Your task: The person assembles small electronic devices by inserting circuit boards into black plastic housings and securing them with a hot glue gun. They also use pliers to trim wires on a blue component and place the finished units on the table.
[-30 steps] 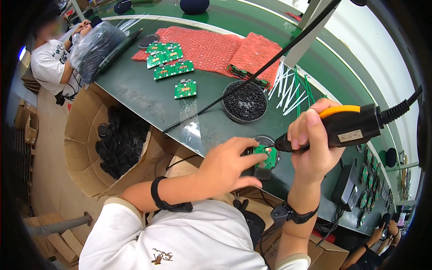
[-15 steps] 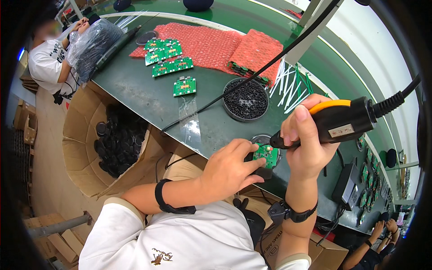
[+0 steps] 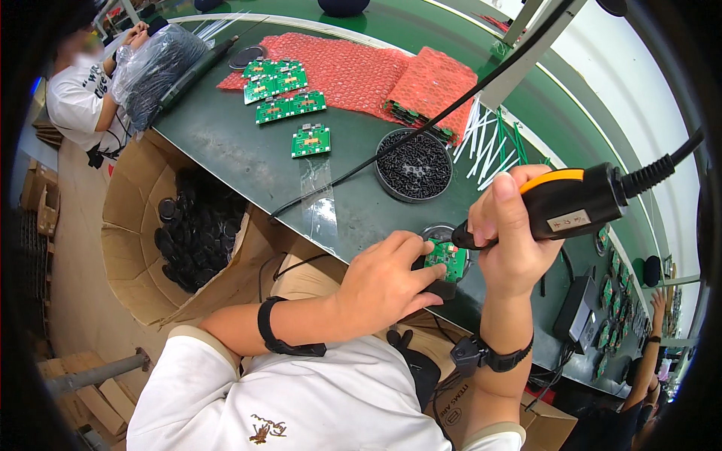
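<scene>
A black and orange electric screwdriver (image 3: 575, 199) lies across my right hand (image 3: 515, 240), with my fingers wrapped round its front part. Its narrow nose points left and down at the upper edge of a green circuit board (image 3: 449, 259). Whether the bit touches a screw is hidden. My left hand (image 3: 387, 278) grips the board from its left side, thumb below and fingers above. Beneath the board are dark and clear round parts, mostly covered. Behind my hands stands a round dish of small black screws (image 3: 414, 165).
Several green circuit boards (image 3: 310, 140) lie at the back left, some on red bubble wrap (image 3: 338, 68). A carton of black round parts (image 3: 124, 225) stands left. White and green sticks (image 3: 489, 146) lie behind the screwdriver. A black power adapter (image 3: 579, 308) sits right. Other people work at both ends.
My hands, the screwdriver and the board stay almost where they were. The view has shifted slightly. At the lower right, another person's arm has reached up toward the bench.
</scene>
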`<act>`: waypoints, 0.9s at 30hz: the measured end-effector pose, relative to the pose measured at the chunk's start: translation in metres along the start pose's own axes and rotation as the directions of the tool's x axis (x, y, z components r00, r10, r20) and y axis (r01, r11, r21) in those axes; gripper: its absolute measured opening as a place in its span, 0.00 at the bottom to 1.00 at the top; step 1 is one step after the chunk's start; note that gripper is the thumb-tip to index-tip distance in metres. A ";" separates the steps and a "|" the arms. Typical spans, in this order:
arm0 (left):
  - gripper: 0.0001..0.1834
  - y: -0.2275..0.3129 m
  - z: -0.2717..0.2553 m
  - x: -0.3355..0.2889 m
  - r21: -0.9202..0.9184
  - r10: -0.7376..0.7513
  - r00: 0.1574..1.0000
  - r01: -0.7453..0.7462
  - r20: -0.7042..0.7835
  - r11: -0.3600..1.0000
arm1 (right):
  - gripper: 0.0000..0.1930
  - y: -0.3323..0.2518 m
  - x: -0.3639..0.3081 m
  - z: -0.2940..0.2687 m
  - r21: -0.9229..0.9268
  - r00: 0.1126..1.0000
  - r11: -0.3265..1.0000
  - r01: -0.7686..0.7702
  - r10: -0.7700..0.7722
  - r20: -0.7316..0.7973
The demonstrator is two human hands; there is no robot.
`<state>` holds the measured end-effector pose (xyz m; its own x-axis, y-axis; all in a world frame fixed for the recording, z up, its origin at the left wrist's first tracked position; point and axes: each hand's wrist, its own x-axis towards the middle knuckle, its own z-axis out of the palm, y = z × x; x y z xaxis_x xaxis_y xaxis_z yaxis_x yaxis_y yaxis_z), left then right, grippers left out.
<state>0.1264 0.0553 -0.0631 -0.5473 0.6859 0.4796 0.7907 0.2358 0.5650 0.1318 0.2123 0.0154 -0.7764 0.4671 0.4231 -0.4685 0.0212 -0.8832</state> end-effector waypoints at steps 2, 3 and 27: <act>0.25 0.001 0.000 0.000 0.003 0.000 1.000 0.000 0.001 1.000 | 0.06 0.000 0.000 -0.002 0.012 0.999 1.000 -0.005 0.005 0.036; 0.25 0.001 -0.001 0.000 0.004 -0.001 1.000 0.001 0.000 1.000 | 0.06 0.000 0.000 -0.003 0.019 0.998 1.000 -0.006 0.005 0.055; 0.30 -0.003 0.005 0.013 -0.185 0.021 0.997 -0.007 0.071 0.983 | 0.32 -0.017 -0.052 -0.101 -0.850 0.833 0.497 -0.175 0.534 0.141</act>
<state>0.1181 0.0666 -0.0620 -0.5099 0.7379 0.4422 0.7302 0.0995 0.6760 0.2230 0.2773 -0.0124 -0.9570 0.2756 -0.0909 0.2610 0.6802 -0.6850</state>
